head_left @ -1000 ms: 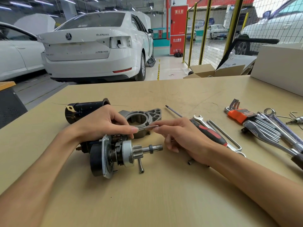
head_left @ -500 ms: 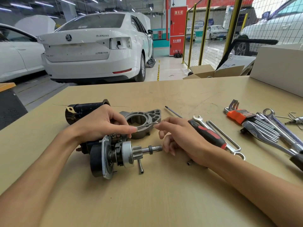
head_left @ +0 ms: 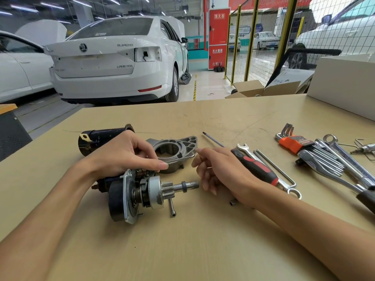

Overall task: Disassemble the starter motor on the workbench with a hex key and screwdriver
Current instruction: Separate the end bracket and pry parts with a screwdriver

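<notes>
The starter motor (head_left: 154,191) lies on the workbench (head_left: 203,250), its pinion and shaft pointing right. My left hand (head_left: 125,155) rests on top of it, fingers curled down onto its upper part. The removed aluminium nose housing (head_left: 178,149) sits just behind, and a black cylindrical motor casing (head_left: 101,138) lies behind my left hand. To the right of the shaft tip, my right hand (head_left: 219,171) hovers with loose fingers and holds nothing. The red-and-black screwdriver (head_left: 257,169) lies under and behind that hand. A loose bolt (head_left: 172,207) lies in front of the pinion.
A second small bolt (head_left: 232,202) lies by my right wrist. A long L-shaped hex key (head_left: 280,171), an orange hex key set (head_left: 292,142) and several spanners (head_left: 345,159) lie at the right. A white box (head_left: 345,82) stands at the back right.
My right hand has let go of the thin metal piece it pinched with my left fingers and drawn back to the right. The piece is no longer in sight. My left hand stays on the motor.
</notes>
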`<state>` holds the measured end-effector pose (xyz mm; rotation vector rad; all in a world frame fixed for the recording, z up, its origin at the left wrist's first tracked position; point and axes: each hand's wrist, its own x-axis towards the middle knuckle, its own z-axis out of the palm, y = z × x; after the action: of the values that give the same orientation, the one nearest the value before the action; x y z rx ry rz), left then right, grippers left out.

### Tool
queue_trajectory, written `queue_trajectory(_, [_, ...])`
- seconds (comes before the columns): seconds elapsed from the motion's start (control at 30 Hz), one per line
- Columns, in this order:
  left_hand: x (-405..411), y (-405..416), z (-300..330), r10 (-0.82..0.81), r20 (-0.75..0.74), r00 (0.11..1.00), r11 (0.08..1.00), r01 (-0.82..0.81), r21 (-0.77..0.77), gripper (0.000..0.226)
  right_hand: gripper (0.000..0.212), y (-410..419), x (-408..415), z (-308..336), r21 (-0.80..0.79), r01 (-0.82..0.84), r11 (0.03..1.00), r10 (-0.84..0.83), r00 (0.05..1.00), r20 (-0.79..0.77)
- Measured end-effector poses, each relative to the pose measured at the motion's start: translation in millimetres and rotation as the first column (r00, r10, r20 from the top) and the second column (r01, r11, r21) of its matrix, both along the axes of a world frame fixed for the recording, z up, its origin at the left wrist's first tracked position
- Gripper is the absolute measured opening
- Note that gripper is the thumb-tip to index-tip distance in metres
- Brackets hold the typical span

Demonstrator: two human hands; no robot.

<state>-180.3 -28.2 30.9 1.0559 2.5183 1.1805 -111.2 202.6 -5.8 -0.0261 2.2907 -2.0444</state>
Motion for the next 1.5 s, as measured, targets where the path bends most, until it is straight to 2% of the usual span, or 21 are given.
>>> queue_trajectory(0.1, [1.2, 1.1, 0.4, 0.003, 0.003, 1.0, 1.0, -0.003, 0.004, 0.022, 0.044, -1.2, 2.1, 1.1, 0.027, -0.043, 0.999, 0.044, 0.999, -0.03])
queue_trajectory(0.2, [1.6, 1.5, 1.1, 0.008, 0.002, 1.0, 1.0, -0.008, -0.02, 0.021, 0.039, -1.7, 3.5, 1.1, 0.102, -0.085, 0.991, 0.092, 0.994, -0.058])
queue_trajectory(0.33, [1.1, 0.8, 0.8, 0.01, 0.004, 1.0, 1.0, -0.01, -0.023, 0.026, 0.037, -0.6, 4.2, 1.6, 0.104, -0.114, 0.988, 0.124, 0.988, -0.097])
queue_trajectory(0.67, [3.1, 2.7, 3.3, -0.027, 0.017, 0.999, 0.999, 0.028, -0.045, 0.021, 0.024, -0.7, 4.8, -1.1, 0.164, -0.129, 0.978, 0.164, 0.962, -0.217])
queue_trajectory(0.77, [1.7, 1.7, 2.9, -0.024, 0.016, 1.0, 0.999, 0.025, -0.04, 0.02, 0.025, -1.3, 5.4, -0.7, 0.152, -0.116, 0.982, 0.146, 0.968, -0.206])
queue_trajectory(0.93, [1.3, 0.4, 2.2, -0.019, 0.01, 1.0, 0.999, 0.019, -0.035, 0.02, 0.048, -3.4, 6.5, 4.7, 0.056, -0.142, 0.988, 0.147, 0.984, -0.102])
queue_trajectory(1.13, [-0.1, -0.7, 1.3, -0.01, 0.019, 1.0, 1.0, 0.01, -0.028, 0.023, 0.027, 0.8, 5.1, 4.4, 0.054, -0.121, 0.991, 0.125, 0.991, -0.058])
queue_trajectory(1.5, [0.9, -0.1, 1.5, -0.02, 0.006, 1.0, 0.999, 0.02, -0.039, 0.037, 0.028, 2.9, 0.2, -1.3, 0.045, -0.097, 0.994, 0.101, 0.99, -0.098])
